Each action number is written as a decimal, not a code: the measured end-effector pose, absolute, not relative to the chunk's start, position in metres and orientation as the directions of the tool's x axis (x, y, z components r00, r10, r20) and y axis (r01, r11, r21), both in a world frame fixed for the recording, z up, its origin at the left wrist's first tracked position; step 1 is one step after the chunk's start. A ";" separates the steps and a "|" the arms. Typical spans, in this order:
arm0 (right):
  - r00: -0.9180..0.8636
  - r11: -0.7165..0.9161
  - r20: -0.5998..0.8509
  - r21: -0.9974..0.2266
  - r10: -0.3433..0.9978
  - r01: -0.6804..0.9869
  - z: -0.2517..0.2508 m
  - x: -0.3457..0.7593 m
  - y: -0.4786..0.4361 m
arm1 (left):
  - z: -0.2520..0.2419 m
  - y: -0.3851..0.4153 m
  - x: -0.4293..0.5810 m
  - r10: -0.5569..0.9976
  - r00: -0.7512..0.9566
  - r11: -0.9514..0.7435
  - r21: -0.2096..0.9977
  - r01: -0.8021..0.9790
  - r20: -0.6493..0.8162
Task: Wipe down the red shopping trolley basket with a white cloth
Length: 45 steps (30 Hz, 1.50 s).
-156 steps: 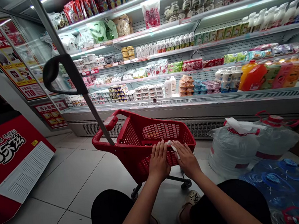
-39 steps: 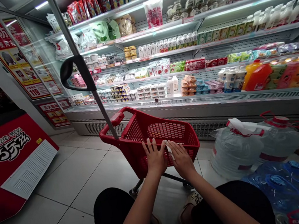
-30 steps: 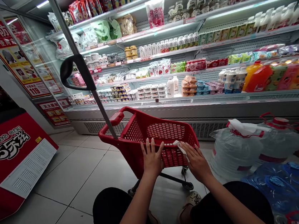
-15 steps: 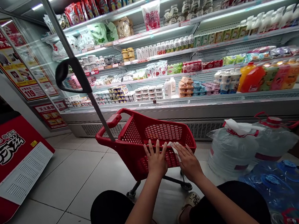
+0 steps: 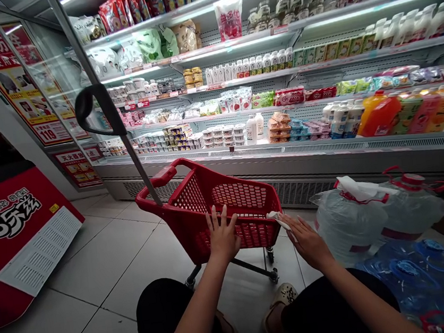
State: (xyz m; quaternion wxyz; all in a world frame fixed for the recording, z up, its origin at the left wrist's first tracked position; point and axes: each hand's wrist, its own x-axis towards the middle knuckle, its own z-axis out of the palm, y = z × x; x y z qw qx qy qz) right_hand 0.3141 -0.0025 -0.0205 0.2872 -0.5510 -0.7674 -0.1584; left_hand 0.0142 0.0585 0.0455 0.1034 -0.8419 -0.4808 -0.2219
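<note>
A red plastic shopping basket on wheels (image 5: 195, 212) stands on the tiled floor in front of me, with a long grey pull handle (image 5: 97, 106) rising to the upper left. My left hand (image 5: 222, 234) lies flat against the basket's near wall, fingers spread. My right hand (image 5: 305, 234) is at the basket's right corner, fingers stretched out over a small white wipe (image 5: 279, 217) pressed against the rim. My knees in black trousers fill the bottom of the view.
A lit chiller shelf (image 5: 284, 148) with yoghurts, milk and juice bottles runs behind the basket. Large water jugs (image 5: 351, 216) in plastic sit on the floor to the right. A red freezer cabinet (image 5: 13, 238) stands at the left.
My right hand with the white wipe has slid from the middle of the basket's near wall to its right corner. The basket has turned slightly leftward. The left hand stays on the wall.
</note>
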 end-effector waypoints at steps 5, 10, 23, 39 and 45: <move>-0.262 0.359 0.575 -0.060 0.775 0.931 -0.014 0.320 0.027 | 0.038 0.059 0.022 0.769 0.456 -0.538 0.068 0.840 0.447; -0.206 0.356 0.575 -0.161 0.792 0.920 -0.017 0.313 0.034 | 0.037 0.060 0.017 0.752 0.491 -0.569 0.056 0.821 0.440; -0.177 0.381 0.622 -0.211 0.763 0.900 -0.015 0.269 -0.013 | 0.042 0.068 0.004 0.742 0.497 -0.590 0.086 0.803 0.450; -0.288 0.399 0.576 -0.073 0.765 0.914 -0.018 0.310 -0.004 | 0.029 0.044 0.024 0.654 0.601 -0.692 0.041 0.721 0.460; -0.257 0.378 0.595 -0.086 0.761 0.922 -0.016 0.293 0.005 | 0.033 0.044 0.024 0.707 0.544 -0.656 0.132 0.743 0.451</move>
